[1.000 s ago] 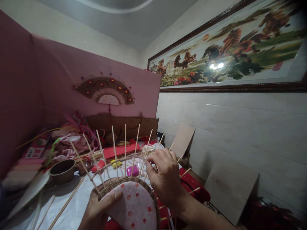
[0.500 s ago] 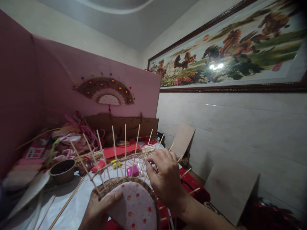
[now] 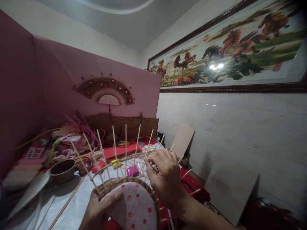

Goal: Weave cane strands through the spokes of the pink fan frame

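Observation:
A half-made fan (image 3: 135, 204) has a rounded centre covered in white cloth with red flowers. Brown cord (image 3: 120, 182) rims that centre, and thin wooden sticks (image 3: 126, 143) spread out from it. My left hand (image 3: 102, 203) grips the fan at its lower left, thumb on the cloth and fingers behind. Over the sticks on the right, my right hand (image 3: 165, 177) is closed, thumb and fingertips pinched at a strand of brown twine (image 3: 129, 156) that runs across the sticks. Its fingers partly hide the twine and a few sticks.
A brown bowl (image 3: 62, 171) with dark contents stands on the left of the white-covered table. Behind lie red paper (image 3: 122, 148), a purple packet (image 3: 132, 171), a yellow piece (image 3: 116, 164) and pink scraps (image 3: 64, 140). A finished fan (image 3: 105, 91) hangs on the pink board.
Almost nothing differs. The fan's sticks have shifted very slightly to the right; both hands keep their places and their hold.

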### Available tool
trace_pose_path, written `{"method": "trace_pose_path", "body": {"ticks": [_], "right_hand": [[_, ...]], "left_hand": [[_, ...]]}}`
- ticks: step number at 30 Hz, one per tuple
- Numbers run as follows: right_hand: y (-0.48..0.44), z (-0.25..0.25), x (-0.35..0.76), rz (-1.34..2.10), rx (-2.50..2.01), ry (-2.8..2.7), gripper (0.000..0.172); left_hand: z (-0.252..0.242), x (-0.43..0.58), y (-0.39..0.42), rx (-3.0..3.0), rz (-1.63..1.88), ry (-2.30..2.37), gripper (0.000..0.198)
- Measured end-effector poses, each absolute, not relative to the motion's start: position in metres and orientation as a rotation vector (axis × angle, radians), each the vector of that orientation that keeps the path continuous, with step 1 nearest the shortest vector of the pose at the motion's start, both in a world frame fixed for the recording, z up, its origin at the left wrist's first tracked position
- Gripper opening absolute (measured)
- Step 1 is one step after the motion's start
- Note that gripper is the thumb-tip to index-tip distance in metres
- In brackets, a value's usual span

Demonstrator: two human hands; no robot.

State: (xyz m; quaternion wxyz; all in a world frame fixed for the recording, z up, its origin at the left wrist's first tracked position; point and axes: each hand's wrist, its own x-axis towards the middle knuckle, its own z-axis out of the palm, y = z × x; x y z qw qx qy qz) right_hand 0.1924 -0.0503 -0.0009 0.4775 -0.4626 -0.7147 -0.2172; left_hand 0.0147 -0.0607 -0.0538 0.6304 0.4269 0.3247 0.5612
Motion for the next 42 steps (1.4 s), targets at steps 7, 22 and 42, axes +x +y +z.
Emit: {"method": "trace_pose_path", "body": {"ticks": [7, 22, 42], "right_hand": [[-0.0510, -0.0006, 0.1911, -0.514, -1.130, -1.741, 0.013], [-0.0524, 0.0008, 0.1925, -0.502, -1.122, -1.744, 0.013], [-0.0517, 0.0017, 0.1942, -0.425, -1.117, -1.747, 0.007]], "left_hand": [[-0.0586, 0.0111, -0.0587, 1.007, 1.274, 0.732, 0.031], [-0.0587, 0.0132, -0.0586, 0.976, 1.288, 0.721, 0.029], [-0.0593, 0.0123, -0.0578, 1.017, 1.260, 0.695, 0.031]]}}
